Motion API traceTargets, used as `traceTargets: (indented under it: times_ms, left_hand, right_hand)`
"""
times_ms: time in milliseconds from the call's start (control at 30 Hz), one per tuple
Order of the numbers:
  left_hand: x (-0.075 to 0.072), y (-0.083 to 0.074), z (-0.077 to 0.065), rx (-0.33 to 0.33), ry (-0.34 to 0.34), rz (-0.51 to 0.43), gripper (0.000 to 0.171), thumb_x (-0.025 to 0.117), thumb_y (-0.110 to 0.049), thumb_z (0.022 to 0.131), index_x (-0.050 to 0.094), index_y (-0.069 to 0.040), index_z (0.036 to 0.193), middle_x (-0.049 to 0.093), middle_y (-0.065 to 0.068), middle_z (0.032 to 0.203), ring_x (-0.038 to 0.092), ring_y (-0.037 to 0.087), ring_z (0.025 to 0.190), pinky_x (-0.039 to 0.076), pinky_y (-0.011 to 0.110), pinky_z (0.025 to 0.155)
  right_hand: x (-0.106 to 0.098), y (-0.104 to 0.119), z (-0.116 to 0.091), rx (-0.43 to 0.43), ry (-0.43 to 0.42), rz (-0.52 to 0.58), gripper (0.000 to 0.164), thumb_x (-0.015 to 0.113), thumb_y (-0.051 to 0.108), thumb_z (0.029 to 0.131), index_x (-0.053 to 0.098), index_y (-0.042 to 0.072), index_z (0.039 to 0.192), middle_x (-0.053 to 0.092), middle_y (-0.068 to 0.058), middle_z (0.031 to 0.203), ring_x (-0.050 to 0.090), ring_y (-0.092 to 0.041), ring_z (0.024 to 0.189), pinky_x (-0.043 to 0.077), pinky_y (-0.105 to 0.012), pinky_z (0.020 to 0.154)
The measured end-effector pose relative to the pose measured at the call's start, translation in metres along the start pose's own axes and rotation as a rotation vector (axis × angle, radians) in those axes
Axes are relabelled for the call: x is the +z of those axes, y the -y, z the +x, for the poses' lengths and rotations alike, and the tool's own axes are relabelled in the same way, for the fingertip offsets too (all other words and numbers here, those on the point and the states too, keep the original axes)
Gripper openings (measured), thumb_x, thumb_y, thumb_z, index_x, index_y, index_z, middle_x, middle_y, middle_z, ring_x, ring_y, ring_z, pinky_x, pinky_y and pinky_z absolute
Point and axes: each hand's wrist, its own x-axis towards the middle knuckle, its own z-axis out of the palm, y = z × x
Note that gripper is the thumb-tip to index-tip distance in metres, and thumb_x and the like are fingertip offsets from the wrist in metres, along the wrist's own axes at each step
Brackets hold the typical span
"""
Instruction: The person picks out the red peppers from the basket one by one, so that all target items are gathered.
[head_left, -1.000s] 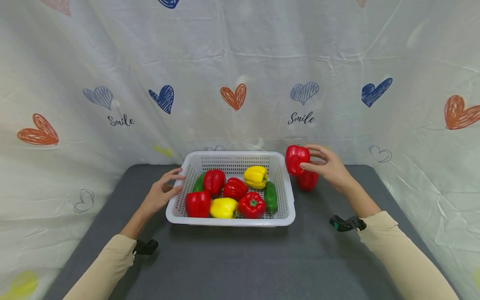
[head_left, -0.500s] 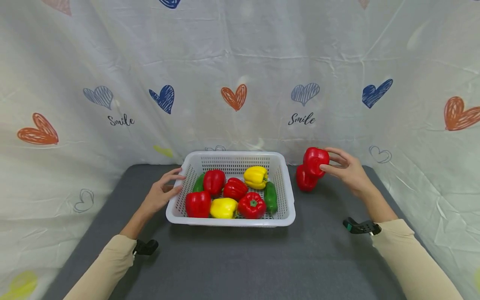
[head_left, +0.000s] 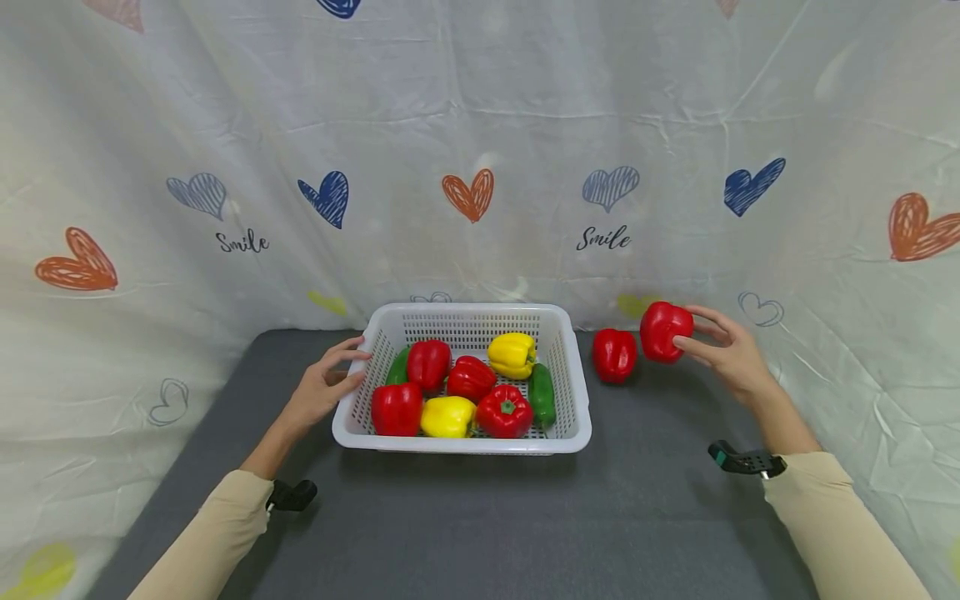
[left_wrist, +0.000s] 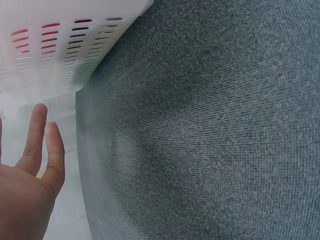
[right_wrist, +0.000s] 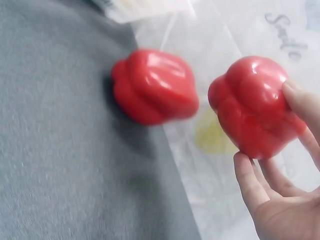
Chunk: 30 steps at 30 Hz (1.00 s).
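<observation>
My right hand (head_left: 731, 354) grips a red bell pepper (head_left: 664, 332) between thumb and fingers, right of the basket. In the right wrist view the held pepper (right_wrist: 257, 107) shows its lobed end toward the camera. Another red bell pepper (head_left: 614, 356) lies on the table between it and the basket. At the left end of the white plastic basket (head_left: 461, 445), my left hand (head_left: 318, 392) rests its fingertips at the rim, fingers loosely extended. The left wrist view shows those fingers (left_wrist: 36, 135) beside the slotted basket wall (left_wrist: 60, 45).
Inside the basket are several red bell peppers (head_left: 506, 410), two yellow ones (head_left: 447, 416) and two green vegetables (head_left: 542, 395), one partly hidden. A dark grey cloth (head_left: 480, 525) covers the table. Behind it hangs a pale curtain (head_left: 517, 142) printed with hearts.
My right hand has carried its red pepper rightward, from beside the basket's rim past the lying pepper, which now shows fully. The left hand and basket have stayed in place.
</observation>
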Motion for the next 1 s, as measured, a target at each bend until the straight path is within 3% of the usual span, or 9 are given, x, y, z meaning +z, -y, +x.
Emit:
traceTargets:
  times_ms: [100,367,700,1000]
  left_hand:
    - [-0.001,0.000,-0.001,0.002,0.004,-0.004,0.034,0.065,-0.002,0.099,0.060,0.003,0.132,0.035,0.019,0.157,0.062,0.052,0.104,0.057,0.029,0.078]
    - [-0.001,0.000,-0.002,0.002,0.003,-0.013,0.034,0.064,-0.002,0.099,0.060,0.003,0.132,0.035,0.019,0.157,0.063,0.052,0.104,0.057,0.029,0.078]
    - [0.000,-0.003,-0.001,0.026,0.006,-0.035,0.034,0.064,0.001,0.098,0.060,0.005,0.132,0.035,0.021,0.156,0.063,0.052,0.104,0.058,0.031,0.078]
    - [0.000,-0.004,0.000,0.022,0.010,-0.037,0.035,0.064,0.001,0.098,0.059,0.005,0.132,0.035,0.021,0.156,0.062,0.053,0.105,0.058,0.031,0.079]
  right_hand:
    - [-0.007,-0.005,0.000,0.023,-0.001,-0.002,0.061,0.071,0.012,0.097,0.047,0.017,0.152,0.037,-0.015,0.145,0.056,-0.011,0.109,0.055,-0.021,0.078]
    - [-0.017,-0.010,-0.001,0.080,0.006,0.003,0.061,0.072,0.014,0.096,0.046,0.016,0.152,0.035,-0.015,0.147,0.039,-0.025,0.124,0.055,-0.021,0.079]
    - [-0.026,-0.026,0.003,0.122,0.061,-0.113,0.066,0.072,0.022,0.097,0.040,0.011,0.154,0.028,-0.025,0.156,0.029,-0.046,0.137,0.055,-0.027,0.085]
    - [-0.025,-0.036,0.008,0.140,0.090,-0.092,0.066,0.075,0.020,0.095,0.042,0.006,0.151,0.028,-0.025,0.155,0.029,-0.047,0.138,0.054,-0.040,0.091]
